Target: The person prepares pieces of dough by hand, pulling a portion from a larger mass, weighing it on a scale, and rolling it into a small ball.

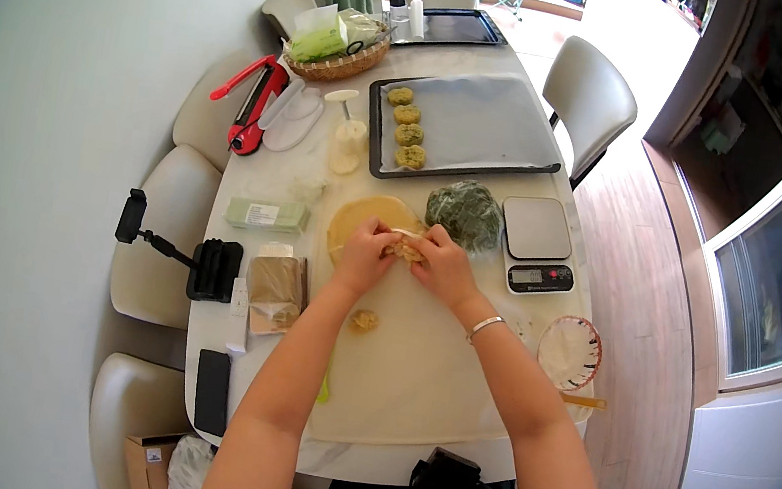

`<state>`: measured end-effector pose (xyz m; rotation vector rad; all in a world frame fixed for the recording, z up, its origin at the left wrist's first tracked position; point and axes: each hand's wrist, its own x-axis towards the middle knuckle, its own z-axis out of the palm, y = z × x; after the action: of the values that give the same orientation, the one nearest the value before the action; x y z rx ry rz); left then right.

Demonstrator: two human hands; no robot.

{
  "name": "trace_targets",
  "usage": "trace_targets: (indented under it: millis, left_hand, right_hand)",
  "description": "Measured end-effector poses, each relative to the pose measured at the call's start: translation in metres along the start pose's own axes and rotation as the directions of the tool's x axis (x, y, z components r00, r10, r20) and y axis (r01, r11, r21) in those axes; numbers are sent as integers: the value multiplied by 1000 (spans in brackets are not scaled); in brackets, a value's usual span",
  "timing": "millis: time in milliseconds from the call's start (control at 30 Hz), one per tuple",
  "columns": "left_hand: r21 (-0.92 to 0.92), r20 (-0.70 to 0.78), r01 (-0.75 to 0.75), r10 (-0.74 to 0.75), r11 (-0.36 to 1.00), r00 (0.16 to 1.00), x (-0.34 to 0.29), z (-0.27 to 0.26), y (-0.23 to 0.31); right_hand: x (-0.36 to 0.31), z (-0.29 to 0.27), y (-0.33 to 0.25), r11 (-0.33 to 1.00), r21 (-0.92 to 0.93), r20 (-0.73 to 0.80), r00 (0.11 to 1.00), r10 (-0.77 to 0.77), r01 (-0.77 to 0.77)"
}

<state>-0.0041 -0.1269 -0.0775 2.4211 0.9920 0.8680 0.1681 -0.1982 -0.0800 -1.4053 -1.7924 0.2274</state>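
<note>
My left hand [368,253] and right hand [443,267] meet over the pale mat [421,381] on the tabletop [398,465], the fingertips of both pinching a small doughy piece [405,250] between them. It is held in front of a round yellowish disc [352,221], partly hidden by my fingers. Nearer me, a small lump [364,321] sits on the mat. Just beyond my right hand is a plastic-wrapped green bundle [465,213], beside a kitchen scale [537,228]. Farther off, four yellow-green balls [409,133] line the left side of a paper-lined tray [494,128].
</note>
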Motion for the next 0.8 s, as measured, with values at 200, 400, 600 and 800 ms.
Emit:
trace_targets:
  millis: [200, 400, 600, 800]
  left_hand:
    - [61, -10, -17, 18, 998, 1000, 2, 1, 4]
    - [74, 117, -66, 57, 995, 991, 8, -12, 41]
    - [-405, 36, -123, 151, 906, 988, 40, 7, 112]
    - [-299, 112, -186, 228, 936, 967, 92, 35, 148]
  right_hand:
    - [-10, -16, 1, 977, 214, -121, 992, 47, -20]
    - [-1, -67, -18, 646, 615, 147, 871, 469, -452]
    - [4, -124, 2, 513, 685, 284, 838, 465, -517]
    - [10, -196, 8, 811, 315, 261, 867, 426, -493]
